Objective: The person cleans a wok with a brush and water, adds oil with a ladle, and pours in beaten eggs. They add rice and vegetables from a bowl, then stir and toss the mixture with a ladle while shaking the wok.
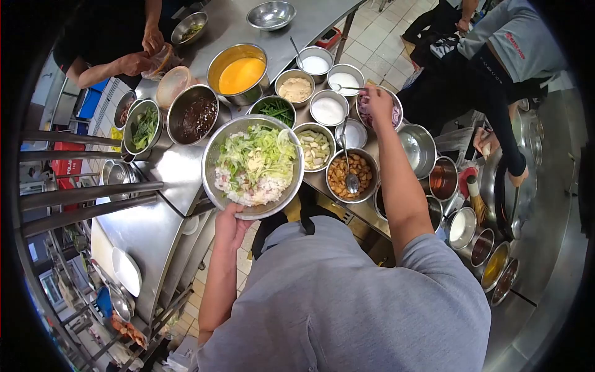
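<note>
My left hand (230, 227) grips the near rim of a wide metal bowl (209, 173), held tilted over the counter's edge. In it lie shredded pale green lettuce (260, 152), white rice (248, 191) with small pink bits, and a small beige heap on top. Out to the right, my right hand (379, 106) is closed on the handle of a spoon (348, 87). The spoon's head is at a metal container of white powder (344, 78). Beneath my right hand, sliced red onion (393, 115) partly shows in another container.
Nearby containers hold beaten egg (240, 75), dark sauce (195, 119), chopped green onions (276, 110) and browned chunks (347, 173) with a ladle. A co-worker's hands (139, 62) hold a plastic container at upper left. Another person's arm (505, 136) reaches over a wok at right.
</note>
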Available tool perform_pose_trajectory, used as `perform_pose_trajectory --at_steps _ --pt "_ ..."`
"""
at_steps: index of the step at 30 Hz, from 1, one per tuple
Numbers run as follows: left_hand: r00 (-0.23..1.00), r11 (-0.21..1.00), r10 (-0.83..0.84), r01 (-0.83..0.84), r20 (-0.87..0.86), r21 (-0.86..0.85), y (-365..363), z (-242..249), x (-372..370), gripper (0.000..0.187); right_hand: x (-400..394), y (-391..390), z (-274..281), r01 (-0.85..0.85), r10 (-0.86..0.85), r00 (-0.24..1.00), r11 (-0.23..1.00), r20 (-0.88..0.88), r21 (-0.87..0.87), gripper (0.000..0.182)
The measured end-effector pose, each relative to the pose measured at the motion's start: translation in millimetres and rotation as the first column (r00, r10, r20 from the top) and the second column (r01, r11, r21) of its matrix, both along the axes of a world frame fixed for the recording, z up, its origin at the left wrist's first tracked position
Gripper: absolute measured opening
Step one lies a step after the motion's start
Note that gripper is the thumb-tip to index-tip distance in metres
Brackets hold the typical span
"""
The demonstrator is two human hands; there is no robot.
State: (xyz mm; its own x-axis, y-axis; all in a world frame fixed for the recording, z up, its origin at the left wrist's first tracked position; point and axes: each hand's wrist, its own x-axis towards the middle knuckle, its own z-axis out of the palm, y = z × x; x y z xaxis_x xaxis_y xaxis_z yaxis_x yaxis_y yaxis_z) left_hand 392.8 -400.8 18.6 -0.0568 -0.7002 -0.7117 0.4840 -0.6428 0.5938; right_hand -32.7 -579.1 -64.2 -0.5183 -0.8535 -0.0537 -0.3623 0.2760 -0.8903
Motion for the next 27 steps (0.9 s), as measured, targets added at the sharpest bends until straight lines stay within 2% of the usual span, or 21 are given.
perform_pose_trajectory --at_steps 1,2,3,6,10,13,14,16,18,22,24,26,27 --pt "1.000 1.000 -0.025 0.025 0.018 -0.014 -4 -1 0 0.047 -8 -1 -3 0.074 -0.069 0.956 0.997 0.284 -0.009 0.026" --pt "1.000 1.000 -0.025 0.025 0.017 -0.015 -9 -2 -3 0.047 -16 -2 -6 0.147 -0.125 0.829 0.989 0.544 0.003 0.027" --pt "0.999 1.000 -0.023 0.024 0.045 -0.015 -14 -4 -7 0.047 -21 1 3 0.155 -0.147 0.784 0.987 0.603 0.039 0.027" --pt "0.996 0.998 -0.039 0.043 0.082 -0.047 -18 -9 -6 0.049 -15 25 43 0.180 -0.133 0.763 0.984 0.632 -0.010 0.026" --pt "0.983 0.990 -0.103 0.117 0.154 -0.083 -25 -6 -7 0.051 13 63 96 0.030 0.027 0.792 0.996 0.610 -0.084 0.029" --pt "0.987 0.995 -0.053 0.065 0.150 -0.077 -28 -19 -6 0.048 46 91 115 -0.009 0.114 0.682 0.989 0.723 -0.147 0.032" --pt "0.991 0.997 -0.038 0.047 0.130 -0.068 -27 -20 -7 0.046 49 92 106 -0.023 0.124 0.670 0.989 0.732 -0.147 0.032" --pt "0.992 0.997 -0.037 0.045 0.122 -0.066 -24 -18 -3 0.046 52 91 92 -0.056 0.124 0.779 0.990 0.615 -0.129 0.030" --pt "0.994 0.997 -0.044 0.051 0.102 -0.066 -23 -15 -2 0.045 52 83 84 -0.055 0.104 0.791 0.994 0.603 -0.099 0.027" --pt "0.986 0.996 -0.033 0.046 0.165 -0.074 -12 -9 4 0.048 49 33 68 0.018 0.073 0.868 0.984 0.491 -0.178 0.026" --pt "0.985 0.998 0.034 -0.023 0.171 -0.066 -4 -10 10 0.049 36 -10 41 0.086 0.056 0.942 0.913 0.330 -0.400 0.026" --pt "0.979 0.996 0.081 -0.070 0.185 -0.062 7 -3 13 0.052 33 -40 36 0.112 -0.065 0.987 0.933 0.148 -0.341 0.026" --pt "0.983 0.994 0.093 -0.082 0.159 -0.074 12 0 14 0.053 25 -63 16 0.118 -0.099 0.992 0.943 0.076 -0.312 0.026"
